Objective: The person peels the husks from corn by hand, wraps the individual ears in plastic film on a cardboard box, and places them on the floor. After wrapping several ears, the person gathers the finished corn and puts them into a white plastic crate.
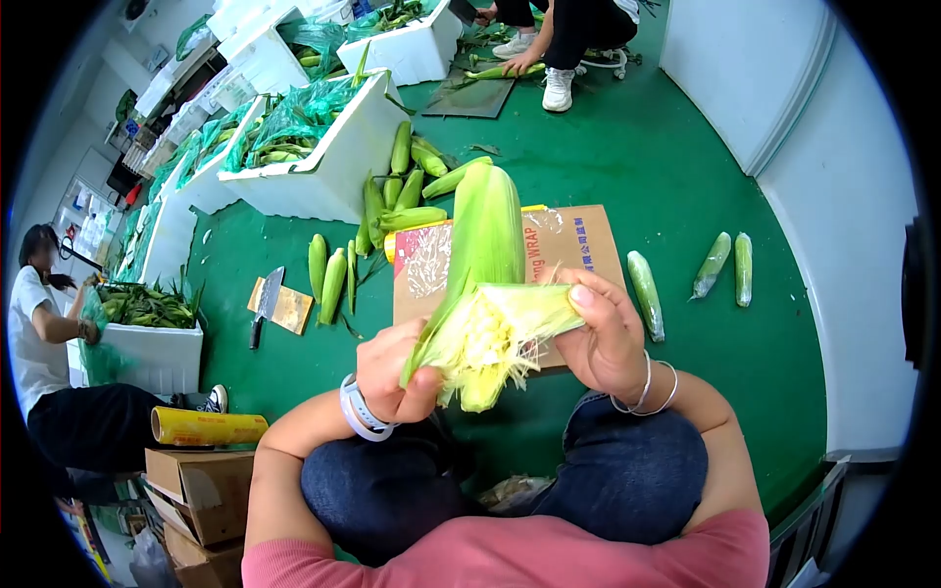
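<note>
Between my hands is an ear of corn (487,235), its green husk peeled open at the end nearest me, where pale yellow kernels and frayed husk strands show. My left hand (392,370) grips the husk on the left side, fingers closed. On the right, my right hand (606,333) pinches a pulled-out flap of pale husk between thumb and fingers. The ear is held above a flat cardboard box (588,245) with printing on it. Some of the box is hidden behind the corn and my hands.
Unwrapped corn ears (397,196) lie in a heap at a white foam box (323,162). A knife (267,304) rests on a small board (292,310). Wrapped ears (645,294) lie at right. A person (59,323) sits left; another person (588,29) crouches at the top.
</note>
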A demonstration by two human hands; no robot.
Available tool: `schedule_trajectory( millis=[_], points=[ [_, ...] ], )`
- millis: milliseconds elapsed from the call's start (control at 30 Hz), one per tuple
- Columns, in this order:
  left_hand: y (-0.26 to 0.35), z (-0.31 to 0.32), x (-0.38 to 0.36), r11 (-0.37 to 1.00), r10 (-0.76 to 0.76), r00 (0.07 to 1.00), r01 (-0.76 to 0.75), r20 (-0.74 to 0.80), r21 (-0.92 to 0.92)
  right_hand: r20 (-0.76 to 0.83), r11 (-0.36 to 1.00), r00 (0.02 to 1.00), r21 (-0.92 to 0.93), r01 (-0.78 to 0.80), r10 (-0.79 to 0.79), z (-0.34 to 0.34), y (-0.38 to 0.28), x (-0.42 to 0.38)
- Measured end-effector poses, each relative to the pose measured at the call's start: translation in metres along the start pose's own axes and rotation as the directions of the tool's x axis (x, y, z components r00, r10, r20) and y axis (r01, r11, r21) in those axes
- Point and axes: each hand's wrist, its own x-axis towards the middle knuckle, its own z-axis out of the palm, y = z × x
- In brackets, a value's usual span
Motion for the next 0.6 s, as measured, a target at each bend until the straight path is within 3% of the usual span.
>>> schedule_trajectory(
  millis=[67,100,133,167,200,233,267,300,333,367,400,433,467,500,533,567,600],
  points=[
    [-0.004,0.006,-0.001,0.999,0.029,0.999,-0.029,-0.014,-0.020,0.081,0.998,0.996,0.034,0.045,-0.047,-0.004,-0.001,0.005],
    [-0.005,0.009,0.000,0.999,-0.020,0.999,0.022,0.049,-0.038,0.168,0.946,0.972,-0.250,0.205,-0.166,-0.005,-0.003,0.007],
    [-0.006,0.013,0.001,0.995,-0.071,0.991,0.077,0.115,-0.056,0.278,0.792,0.929,-0.495,0.358,-0.247,-0.007,-0.005,0.008],
    [-0.010,0.018,-0.002,0.937,-0.210,0.953,0.260,0.219,-0.234,0.268,0.791,0.931,-0.500,0.353,-0.246,-0.009,-0.004,0.008],
    [-0.016,0.023,-0.009,0.817,-0.349,0.873,0.462,0.341,-0.344,0.255,0.704,0.938,-0.621,0.345,-0.235,-0.010,0.000,0.009],
    [-0.026,0.037,-0.026,0.576,-0.424,0.799,0.602,0.427,-0.553,0.239,0.601,0.944,-0.729,0.329,-0.227,-0.011,0.004,0.011],
    [-0.031,0.048,-0.032,0.264,-0.458,0.713,0.679,0.531,-0.685,0.232,0.598,0.945,-0.732,0.327,-0.232,-0.013,0.013,0.012],
    [-0.035,0.053,-0.034,0.260,-0.454,0.711,0.682,0.537,-0.683,0.074,0.747,0.986,-0.645,0.161,-0.149,-0.017,0.027,0.010],
    [-0.037,0.057,-0.031,-0.234,-0.445,0.551,0.690,0.706,-0.685,-0.068,0.858,0.997,-0.514,-0.004,-0.036,-0.025,0.040,0.007],
    [-0.039,0.061,-0.029,-0.671,-0.324,0.413,0.534,0.851,-0.515,-0.017,0.739,1.000,-0.673,-0.006,-0.006,-0.038,0.051,0.003],
    [-0.053,0.064,-0.046,-0.741,-0.201,0.365,0.550,0.909,-0.385,-0.090,0.802,0.987,-0.576,-0.160,0.132,-0.043,0.065,-0.007],
    [-0.054,0.066,-0.051,-0.814,-0.218,0.351,0.449,0.911,-0.368,0.181,0.619,0.983,-0.776,0.120,0.037,-0.041,0.068,-0.010],
    [-0.054,0.069,-0.053,-0.875,-0.234,0.332,0.337,0.914,-0.347,0.452,0.373,0.892,-0.832,0.411,0.026,-0.039,0.072,-0.011],
    [-0.055,0.068,-0.053,-0.857,-0.302,0.162,0.386,0.939,-0.342,0.510,0.303,0.859,-0.828,0.472,0.055,-0.035,0.077,-0.014],
    [-0.060,0.070,-0.056,-0.863,-0.297,0.152,0.379,0.943,-0.333,0.562,0.235,0.823,-0.814,0.532,0.086,-0.029,0.082,-0.016],
    [-0.069,0.071,-0.060,-0.849,-0.335,0.063,0.412,0.940,-0.330,0.653,0.154,0.754,-0.755,0.638,0.075,-0.027,0.090,-0.019],
    [-0.078,0.071,-0.060,-0.831,-0.375,-0.018,0.450,0.927,-0.328,0.731,0.198,0.674,-0.680,0.706,0.105,-0.027,0.092,-0.021]
  ],
)
